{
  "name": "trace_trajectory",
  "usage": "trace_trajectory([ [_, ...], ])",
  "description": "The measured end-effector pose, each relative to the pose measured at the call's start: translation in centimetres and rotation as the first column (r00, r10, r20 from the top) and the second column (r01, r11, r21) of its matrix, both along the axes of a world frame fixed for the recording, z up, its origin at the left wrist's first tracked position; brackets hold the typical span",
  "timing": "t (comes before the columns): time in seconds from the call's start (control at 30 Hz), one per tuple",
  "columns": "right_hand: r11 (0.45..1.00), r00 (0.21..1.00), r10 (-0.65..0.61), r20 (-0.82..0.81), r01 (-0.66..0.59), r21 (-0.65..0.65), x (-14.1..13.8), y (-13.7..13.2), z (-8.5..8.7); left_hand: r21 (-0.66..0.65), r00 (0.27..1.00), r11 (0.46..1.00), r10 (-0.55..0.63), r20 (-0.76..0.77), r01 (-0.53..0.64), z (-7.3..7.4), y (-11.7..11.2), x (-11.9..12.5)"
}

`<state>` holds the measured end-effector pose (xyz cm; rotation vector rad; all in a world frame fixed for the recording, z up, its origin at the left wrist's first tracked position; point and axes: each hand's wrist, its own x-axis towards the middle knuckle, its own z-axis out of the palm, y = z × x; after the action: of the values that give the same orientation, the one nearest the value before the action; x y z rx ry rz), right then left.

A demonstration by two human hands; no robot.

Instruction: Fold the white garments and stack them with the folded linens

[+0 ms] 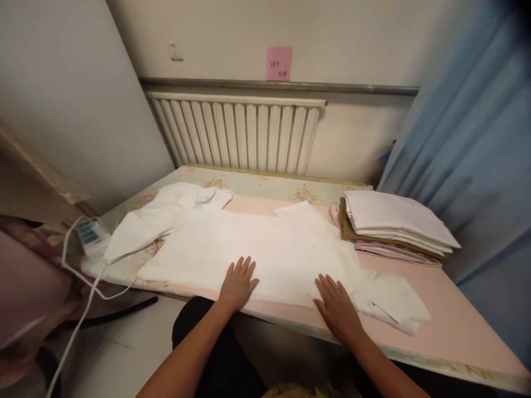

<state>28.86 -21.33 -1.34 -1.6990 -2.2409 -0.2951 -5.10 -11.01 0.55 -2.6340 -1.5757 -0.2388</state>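
Observation:
A white long-sleeved shirt (274, 243) lies spread across the table, its collar opening toward the far side. One sleeve (141, 232) bends out to the left; the other lies bunched on the right, ending in a cuff (394, 307). My left hand (238, 284) rests flat on the shirt near its front edge, fingers stretched out. Farther right, my right hand (336, 304) also lies flat with fingers apart, its fingertips on the shirt close to the near edge. Neither hand grips the cloth.
A stack of folded white, brown and patterned cloth (398, 221) sits at the table's right. At the left are a power strip (92, 235) and a white cord (85, 309). Behind stands a radiator (249, 132); a blue curtain (464, 143) hangs at right. The table (468, 315) has a pink cover.

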Motion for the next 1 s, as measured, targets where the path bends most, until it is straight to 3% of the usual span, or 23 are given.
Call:
trace_trajectory([
  [0.37, 0.998, 0.998, 0.028, 0.053, -0.031, 0.048, 0.0, 0.1, -0.5, -0.042, 0.977, 0.976, 0.214, -0.022, -0.214, 0.6, 3.4, -11.5],
  [0.5, 0.997, 0.997, 0.03, 0.078, -0.035, 0.069, 0.0, 0.1, -0.6, 0.035, 0.937, 0.936, 0.35, 0.015, -0.35, 0.5, 3.7, -14.7],
  [0.57, 0.996, 0.996, 0.034, 0.078, -0.04, 0.082, 0.0, 0.1, -0.8, 0.093, 0.894, 0.889, 0.442, 0.077, -0.448, 0.9, 3.5, -16.3],
  [0.67, 0.994, 0.996, 0.039, 0.083, -0.047, 0.094, 0.1, 0.2, -1.0, 0.12, 0.739, 0.74, 0.617, 0.27, -0.662, 1.9, 3.0, -19.0],
  [0.77, 0.995, 0.995, 0.037, 0.091, -0.045, 0.091, 0.2, 0.2, -1.2, -0.041, 0.412, 0.487, 0.779, 0.473, -0.872, 3.2, 2.6, -22.1],
  [0.83, 0.995, 0.995, 0.035, 0.088, -0.042, 0.087, 0.2, 0.2, -1.3, -0.173, 0.249, 0.378, 0.83, 0.499, -0.91, 3.8, 2.5, -24.2],
  [0.87, 0.996, 0.996, 0.034, 0.086, -0.041, 0.084, 0.2, 0.2, -1.3, -0.23, 0.216, 0.365, 0.843, 0.492, -0.902, 4.0, 2.5, -25.2],
  [1.0, 0.996, 0.996, 0.032, 0.089, -0.039, 0.075, 0.2, 0.2, -1.3, -0.425, 0.185, 0.412, 0.857, 0.48, -0.806, 3.7, 2.6, -27.6],
])
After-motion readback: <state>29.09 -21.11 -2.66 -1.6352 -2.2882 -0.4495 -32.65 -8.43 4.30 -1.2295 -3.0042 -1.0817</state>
